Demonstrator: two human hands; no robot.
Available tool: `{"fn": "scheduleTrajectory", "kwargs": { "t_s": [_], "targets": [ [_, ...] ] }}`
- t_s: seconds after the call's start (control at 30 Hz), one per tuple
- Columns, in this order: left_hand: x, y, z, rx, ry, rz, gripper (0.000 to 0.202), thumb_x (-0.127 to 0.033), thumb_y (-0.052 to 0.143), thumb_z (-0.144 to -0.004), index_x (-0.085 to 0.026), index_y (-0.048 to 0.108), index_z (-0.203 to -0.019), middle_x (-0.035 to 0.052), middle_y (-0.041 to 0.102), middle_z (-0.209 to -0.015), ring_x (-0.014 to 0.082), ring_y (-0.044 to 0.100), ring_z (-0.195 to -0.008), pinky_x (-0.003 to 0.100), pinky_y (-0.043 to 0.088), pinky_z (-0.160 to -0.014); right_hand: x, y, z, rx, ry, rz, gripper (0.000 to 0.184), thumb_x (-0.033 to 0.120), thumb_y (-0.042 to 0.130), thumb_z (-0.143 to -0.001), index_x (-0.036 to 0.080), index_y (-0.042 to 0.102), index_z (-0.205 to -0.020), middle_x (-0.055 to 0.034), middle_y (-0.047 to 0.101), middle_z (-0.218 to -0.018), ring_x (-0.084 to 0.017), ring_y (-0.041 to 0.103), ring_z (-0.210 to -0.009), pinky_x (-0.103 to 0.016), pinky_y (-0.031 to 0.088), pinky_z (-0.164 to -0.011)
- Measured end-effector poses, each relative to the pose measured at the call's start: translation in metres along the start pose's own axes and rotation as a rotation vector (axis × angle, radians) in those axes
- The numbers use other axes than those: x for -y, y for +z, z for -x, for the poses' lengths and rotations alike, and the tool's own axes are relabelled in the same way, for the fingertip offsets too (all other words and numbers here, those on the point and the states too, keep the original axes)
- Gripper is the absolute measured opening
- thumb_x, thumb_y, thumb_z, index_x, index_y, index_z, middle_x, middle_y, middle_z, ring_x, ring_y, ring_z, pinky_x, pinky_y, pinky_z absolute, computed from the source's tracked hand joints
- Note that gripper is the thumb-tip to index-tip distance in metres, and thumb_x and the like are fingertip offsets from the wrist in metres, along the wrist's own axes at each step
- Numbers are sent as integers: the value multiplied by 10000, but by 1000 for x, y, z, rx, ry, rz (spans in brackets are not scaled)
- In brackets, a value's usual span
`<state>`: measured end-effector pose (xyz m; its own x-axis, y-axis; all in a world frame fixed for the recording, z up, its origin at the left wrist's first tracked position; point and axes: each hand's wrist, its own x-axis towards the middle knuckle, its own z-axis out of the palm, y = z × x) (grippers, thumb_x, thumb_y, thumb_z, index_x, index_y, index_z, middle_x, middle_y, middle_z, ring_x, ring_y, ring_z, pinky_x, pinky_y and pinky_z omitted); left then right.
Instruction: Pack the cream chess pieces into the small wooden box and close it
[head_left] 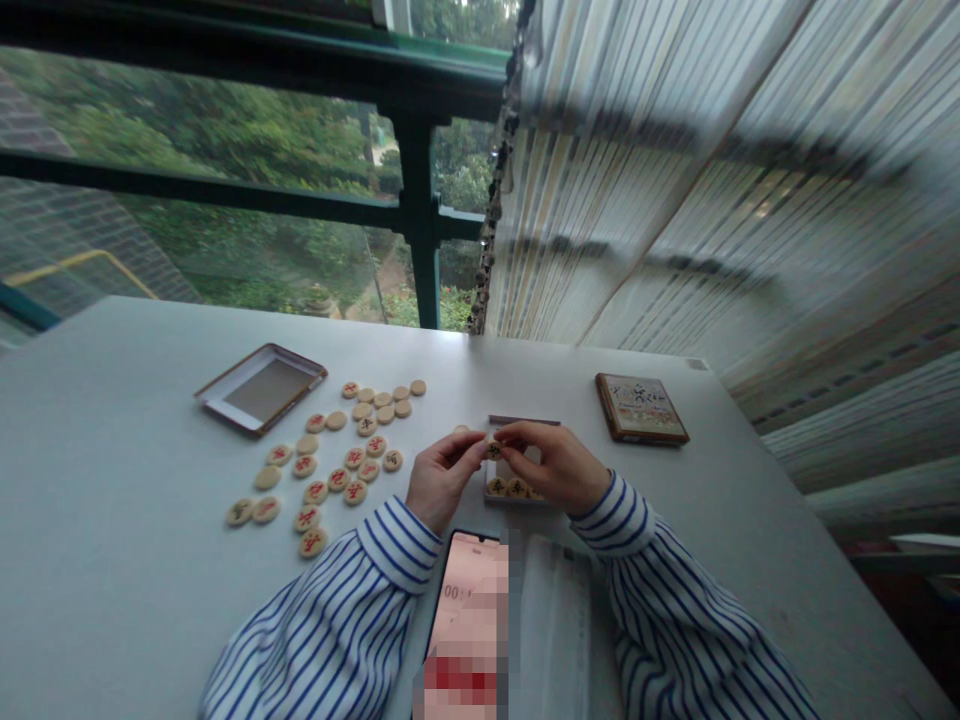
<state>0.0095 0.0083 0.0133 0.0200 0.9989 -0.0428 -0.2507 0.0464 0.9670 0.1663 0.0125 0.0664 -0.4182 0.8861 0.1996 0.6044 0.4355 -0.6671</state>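
My left hand point(441, 480) and my right hand point(551, 463) meet over a small open box tray point(525, 422) near the middle of the white table point(112, 400). Both pinch one round wooden game piece point(494, 450) between their fingertips, just above the tray. Pieces with dark marks point(510, 488) lie in the tray's near row. Several more round pieces point(337, 455) with red or dark characters are scattered on the table to the left of my left hand.
An empty box part point(261, 387) lies at the back left. A closed printed box lid point(640, 407) sits at the right. A phone point(465, 590) stands between my striped sleeves. A window and a striped blind rise behind the table.
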Motion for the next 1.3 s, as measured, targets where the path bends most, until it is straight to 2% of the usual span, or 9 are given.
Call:
{"fn": "scheduleTrajectory", "kwargs": {
  "t_s": [0.4,0.83,1.3],
  "targets": [
    [-1,1,0,3,-14,16,217,-285,704,-626,-149,666,-790,22,670,-728,127,606,-674,227,463,-604,0,-1,0,7,-50,48,232,180,489,-786,155,634,-965,-63,670,-855,-138,602,-745,-246,455,-684],
    [1,0,0,5,-3,19,213,-288,696,-638,-146,655,-791,23,666,-702,116,599,-652,211,456,-578,2,-3,0,11,22,43,250,211,495,-794,155,605,-1011,-46,671,-820,-117,590,-664,-240,451,-636],
    [-2,1,2,10,-18,36,231,-292,692,-644,-139,637,-809,25,658,-721,128,619,-664,222,469,-583,-1,-1,0,0,26,38,237,228,496,-806,170,588,-1016,-42,675,-818,-113,597,-664,-228,443,-620]
  ]
}}
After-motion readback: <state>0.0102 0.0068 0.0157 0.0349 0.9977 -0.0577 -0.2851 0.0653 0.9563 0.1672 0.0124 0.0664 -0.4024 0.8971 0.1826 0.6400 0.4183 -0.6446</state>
